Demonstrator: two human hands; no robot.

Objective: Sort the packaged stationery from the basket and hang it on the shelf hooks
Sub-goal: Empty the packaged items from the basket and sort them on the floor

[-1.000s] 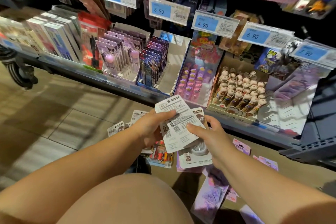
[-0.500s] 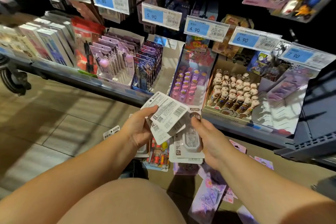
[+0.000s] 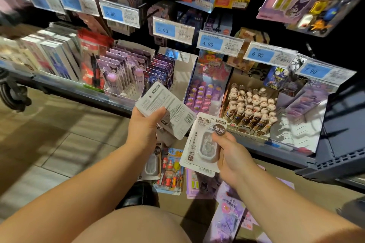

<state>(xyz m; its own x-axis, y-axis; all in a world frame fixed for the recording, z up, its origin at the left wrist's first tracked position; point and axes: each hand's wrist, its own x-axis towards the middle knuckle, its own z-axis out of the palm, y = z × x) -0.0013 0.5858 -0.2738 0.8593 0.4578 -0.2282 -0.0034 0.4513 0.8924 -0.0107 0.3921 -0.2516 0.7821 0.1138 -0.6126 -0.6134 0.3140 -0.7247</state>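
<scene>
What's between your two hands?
Head view: only two white packs, the back-out pack in the left hand, the front-out pack in the right hand.

Open floor (image 3: pixel 45 140) lies left of the left hand (image 3: pixel 145 127). Ahead, close-packed display boxes (image 3: pixel 252 104) fill the bottom shelf (image 3: pixel 88 92); price tags (image 3: pixel 218 42) overhang the hung goods above. The white card (image 3: pixel 173 112) in the left hand and the blister pack (image 3: pixel 203 144) in the right hand (image 3: pixel 233 156) screen the shelf front. Loose packs (image 3: pixel 169 171) cover the floor below.
</scene>
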